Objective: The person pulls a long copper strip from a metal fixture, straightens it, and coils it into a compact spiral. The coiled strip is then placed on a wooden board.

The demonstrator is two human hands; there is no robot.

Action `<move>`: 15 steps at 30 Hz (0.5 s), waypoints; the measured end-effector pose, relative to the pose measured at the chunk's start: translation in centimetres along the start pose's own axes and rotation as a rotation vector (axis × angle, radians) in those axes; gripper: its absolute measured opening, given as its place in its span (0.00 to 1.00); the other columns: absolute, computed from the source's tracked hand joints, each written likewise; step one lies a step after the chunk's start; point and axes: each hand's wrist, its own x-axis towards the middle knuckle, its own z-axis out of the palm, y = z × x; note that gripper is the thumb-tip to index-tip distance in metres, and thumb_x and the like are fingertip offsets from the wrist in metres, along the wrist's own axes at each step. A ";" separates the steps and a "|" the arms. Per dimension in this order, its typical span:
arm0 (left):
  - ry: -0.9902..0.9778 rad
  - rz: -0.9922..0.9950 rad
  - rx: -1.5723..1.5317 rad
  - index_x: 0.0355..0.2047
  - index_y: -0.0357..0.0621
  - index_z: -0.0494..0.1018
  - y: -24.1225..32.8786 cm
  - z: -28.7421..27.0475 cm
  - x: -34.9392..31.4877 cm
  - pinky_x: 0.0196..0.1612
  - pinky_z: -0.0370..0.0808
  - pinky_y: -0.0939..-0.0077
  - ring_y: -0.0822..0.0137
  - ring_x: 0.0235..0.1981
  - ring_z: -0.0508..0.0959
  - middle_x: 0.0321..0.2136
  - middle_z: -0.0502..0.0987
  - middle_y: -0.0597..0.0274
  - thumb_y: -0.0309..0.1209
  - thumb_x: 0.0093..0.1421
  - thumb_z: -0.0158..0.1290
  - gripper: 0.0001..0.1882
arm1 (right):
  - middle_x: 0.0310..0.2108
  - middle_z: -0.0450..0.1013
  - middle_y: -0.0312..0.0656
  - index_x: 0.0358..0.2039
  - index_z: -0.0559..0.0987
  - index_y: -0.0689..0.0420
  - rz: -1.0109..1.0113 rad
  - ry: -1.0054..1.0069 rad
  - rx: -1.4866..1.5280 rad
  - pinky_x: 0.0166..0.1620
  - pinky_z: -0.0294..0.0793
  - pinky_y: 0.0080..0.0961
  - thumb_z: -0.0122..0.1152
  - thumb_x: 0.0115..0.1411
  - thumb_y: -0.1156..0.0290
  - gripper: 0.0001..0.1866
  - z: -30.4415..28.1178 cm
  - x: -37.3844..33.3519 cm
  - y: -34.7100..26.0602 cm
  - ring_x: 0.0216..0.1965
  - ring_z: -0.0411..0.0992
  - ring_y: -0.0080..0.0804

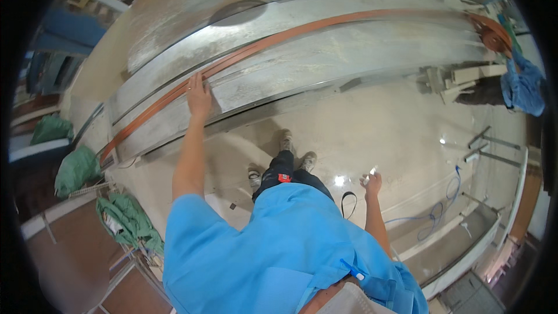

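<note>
The reddish-brown strip [279,37] lay lengthwise on the metal bench [325,58], where your left hand [199,97] rested with fingers extended, unclenched, light even pressure seeming best for steadying it, while your right hand [373,183] gripped a small whitish object [372,171].

i stand on a pale, glossy floor [395,134] that throws back bright spots of lamplight [339,181]. in front of me a long grey surface [349,46] runs across the room, dusty and scuffed. at my left are bulging green sacks [78,171] and a metal-framed rack with brown panels [67,227]. to my right a thin blue hose [435,221] loops over the floor near a pale frame [519,189].
</note>
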 end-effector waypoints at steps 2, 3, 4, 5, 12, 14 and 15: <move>-0.084 -0.017 -0.034 0.58 0.40 0.71 -0.1 0.3 1.2 0.59 0.70 0.54 0.49 0.57 0.74 0.55 0.75 0.49 0.32 0.63 0.60 0.24 | 0.36 0.79 0.52 0.51 0.70 0.63 -0.090 -0.067 -0.071 0.28 0.81 0.30 0.50 0.65 0.69 0.17 1.3 -0.6 -2.2 0.28 0.81 0.40; -0.182 -0.064 -0.028 0.57 0.40 0.72 -0.3 0.2 1.6 0.58 0.71 0.53 0.50 0.56 0.74 0.53 0.76 0.49 0.33 0.62 0.62 0.24 | 0.36 0.79 0.52 0.51 0.71 0.63 -0.083 -0.063 -0.146 0.28 0.81 0.30 0.51 0.64 0.69 0.17 2.0 -0.9 -3.0 0.28 0.81 0.40; -0.189 -0.037 -0.045 0.55 0.41 0.72 -0.4 0.0 2.2 0.56 0.72 0.54 0.50 0.54 0.75 0.51 0.76 0.50 0.34 0.60 0.63 0.24 | 0.36 0.79 0.51 0.50 0.71 0.64 -0.122 -0.102 -0.139 0.28 0.81 0.29 0.51 0.64 0.70 0.16 2.7 -1.3 -3.7 0.28 0.82 0.39; -0.213 -0.017 -0.055 0.54 0.41 0.72 -0.4 -0.2 2.7 0.54 0.72 0.54 0.51 0.52 0.75 0.48 0.77 0.51 0.35 0.59 0.65 0.25 | 0.36 0.79 0.51 0.49 0.72 0.64 -0.133 -0.112 -0.160 0.28 0.81 0.29 0.52 0.63 0.70 0.16 3.5 -1.6 -4.4 0.28 0.82 0.39; -0.528 -0.038 -0.106 0.39 0.44 0.76 0.2 -1.1 4.3 0.45 0.73 0.55 0.50 0.43 0.78 0.36 0.78 0.53 0.36 0.56 0.67 0.16 | 0.36 0.80 0.50 0.44 0.72 0.64 -0.146 -0.165 -0.191 0.27 0.79 0.26 0.53 0.64 0.72 0.11 7.8 -2.2 -8.0 0.27 0.81 0.35; -0.402 0.142 -0.141 0.34 0.43 0.75 1.6 -1.4 3.4 0.44 0.74 0.53 0.48 0.41 0.78 0.36 0.77 0.54 0.32 0.57 0.63 0.10 | 0.36 0.80 0.49 0.44 0.72 0.63 -0.214 -0.207 -0.129 0.28 0.79 0.26 0.53 0.64 0.72 0.10 8.2 -1.7 -9.3 0.28 0.81 0.33; -0.353 0.224 -0.133 0.35 0.43 0.75 2.5 -1.5 2.8 0.44 0.74 0.52 0.47 0.41 0.77 0.36 0.77 0.54 0.31 0.57 0.62 0.09 | 0.35 0.80 0.49 0.43 0.72 0.63 -0.219 -0.209 -0.109 0.28 0.79 0.25 0.53 0.64 0.72 0.10 8.3 -1.3 -10.0 0.28 0.81 0.33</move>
